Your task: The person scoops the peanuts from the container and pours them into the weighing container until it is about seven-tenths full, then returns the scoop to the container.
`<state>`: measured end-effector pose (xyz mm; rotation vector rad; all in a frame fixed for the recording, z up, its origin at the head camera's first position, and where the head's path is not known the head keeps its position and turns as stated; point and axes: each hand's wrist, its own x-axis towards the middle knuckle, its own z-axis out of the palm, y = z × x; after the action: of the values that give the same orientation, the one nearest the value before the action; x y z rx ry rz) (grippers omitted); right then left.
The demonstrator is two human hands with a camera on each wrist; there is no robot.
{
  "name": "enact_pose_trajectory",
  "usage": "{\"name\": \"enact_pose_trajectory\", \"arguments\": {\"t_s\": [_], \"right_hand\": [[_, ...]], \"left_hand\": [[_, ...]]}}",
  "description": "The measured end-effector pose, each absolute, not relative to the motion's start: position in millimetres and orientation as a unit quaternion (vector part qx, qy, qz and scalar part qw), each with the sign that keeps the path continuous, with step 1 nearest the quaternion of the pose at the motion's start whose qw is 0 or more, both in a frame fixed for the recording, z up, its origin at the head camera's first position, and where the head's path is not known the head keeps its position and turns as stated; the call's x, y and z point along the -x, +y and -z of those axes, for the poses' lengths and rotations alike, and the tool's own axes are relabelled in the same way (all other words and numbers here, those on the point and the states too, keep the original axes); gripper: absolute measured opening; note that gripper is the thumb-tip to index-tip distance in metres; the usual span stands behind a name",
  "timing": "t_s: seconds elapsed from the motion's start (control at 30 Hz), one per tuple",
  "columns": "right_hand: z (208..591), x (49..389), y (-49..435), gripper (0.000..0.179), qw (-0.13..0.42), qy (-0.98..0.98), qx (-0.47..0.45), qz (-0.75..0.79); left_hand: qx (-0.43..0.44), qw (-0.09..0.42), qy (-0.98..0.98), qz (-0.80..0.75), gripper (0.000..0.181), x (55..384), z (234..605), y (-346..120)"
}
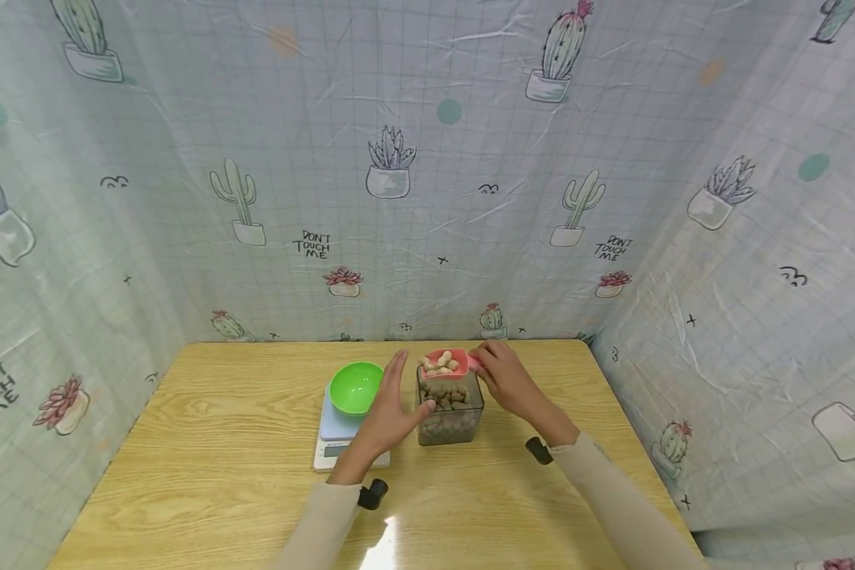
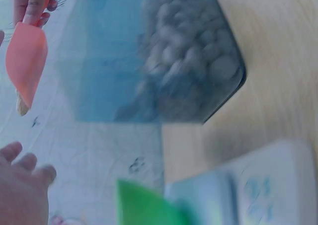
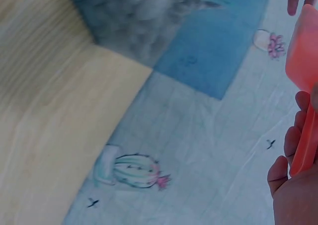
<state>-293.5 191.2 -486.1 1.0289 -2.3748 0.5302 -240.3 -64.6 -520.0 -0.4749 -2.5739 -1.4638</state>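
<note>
My right hand (image 1: 507, 381) grips the handle of a pink scoop (image 3: 303, 51) that carries several unshelled peanuts (image 1: 445, 364). The scoop is above a clear, smoky-walled square container (image 1: 472, 423), partly filled with more peanuts (image 1: 454, 397). At the container's left side, my left hand (image 1: 390, 419) holds nothing, its fingers extended and thumb apart near the rim; whether the thumb touches it I cannot tell. In the left wrist view the scoop (image 2: 27, 56) tilts, a peanut (image 2: 22, 106) showing at its lip.
Left of the container, a bright green bowl (image 1: 355, 389) sits on a white kitchen scale (image 1: 328, 455) with a display at its front. All stand on a wooden table (image 1: 249, 443). A cactus-print curtain (image 1: 442, 222) hangs behind the table and along the sides.
</note>
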Motion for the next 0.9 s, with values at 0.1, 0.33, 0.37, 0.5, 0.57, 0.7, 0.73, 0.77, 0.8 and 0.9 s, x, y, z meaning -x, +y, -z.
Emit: {"name": "enact_pose_trajectory", "arguments": {"t_s": [0.1,0.33,0.37,0.5,0.57,0.7,0.73,0.77,0.8,0.9], "right_hand": [[479,294,182,0.017,0.244,-0.872,-0.378,-0.191],[473,296,159,0.019,0.225,-0.883,-0.366,-0.190],[473,296,155,0.020,0.221,-0.884,-0.365,-0.192],[473,296,138,0.019,0.216,-0.882,-0.367,-0.203],[474,295,131,0.019,0.211,-0.882,-0.365,-0.209],[478,295,117,0.020,0.198,-0.890,-0.355,-0.206],[479,296,114,0.020,0.195,-0.892,-0.352,-0.204],[480,296,111,0.021,0.190,-0.894,-0.350,-0.204],[481,297,108,0.021,0.185,-0.896,-0.348,-0.203],[483,298,101,0.023,0.159,-0.909,-0.333,-0.194]], "left_hand": [[0.130,0.100,-0.867,0.471,0.095,238,513,-79],[0.073,0.117,-0.878,0.458,0.101,236,517,-118],[0.065,0.115,-0.882,0.452,0.104,237,519,-124],[0.045,0.091,-0.890,0.445,0.114,237,531,-145],[0.038,0.077,-0.893,0.441,0.119,238,538,-154],[0.029,0.047,-0.897,0.439,0.122,241,553,-167],[0.028,0.039,-0.897,0.440,0.122,242,557,-169],[0.029,0.031,-0.896,0.443,0.122,243,559,-170],[0.029,0.024,-0.894,0.446,0.121,244,562,-172],[0.035,0.004,-0.890,0.455,0.119,247,569,-175]]}}
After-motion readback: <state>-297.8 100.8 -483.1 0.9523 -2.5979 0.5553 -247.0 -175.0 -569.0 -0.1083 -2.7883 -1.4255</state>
